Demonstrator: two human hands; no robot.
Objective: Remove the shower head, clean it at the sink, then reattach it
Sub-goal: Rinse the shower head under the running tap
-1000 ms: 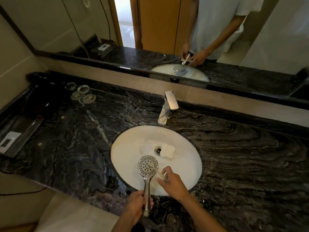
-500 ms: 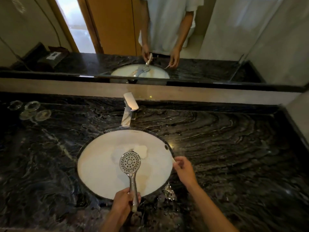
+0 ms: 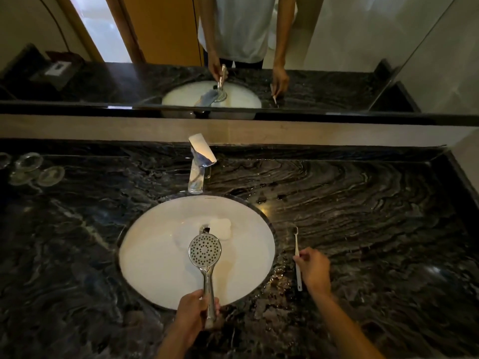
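The left hand (image 3: 193,313) comes up from the bottom edge with its forearm angled toward the sink (image 3: 160,275); its fingers and thumb are curled round the lower end of the chrome handle of the shower head (image 3: 205,251), which rises from the grip and leans out over the white bowl, its round holed face turned upward above the near half of the basin; just beyond that face lie the drain and a pale white piece, possibly soap (image 3: 220,228), too washed out to tell. The right hand (image 3: 315,270) reaches in from the lower right, forearm slanting across the dark marble counter (image 3: 375,216), wrist low over the stone just right of the sink rim; its fingertips pinch the middle of a thin white toothbrush (image 3: 297,255), which runs lengthwise away from the body, bristle end past the fingers toward the wall, tail end back beside the wrist; whether the brush touches the counter I cannot tell. Beyond both grips the tap (image 3: 198,164) stands behind the basin; the mirror (image 3: 337,47) above repeats both hands.
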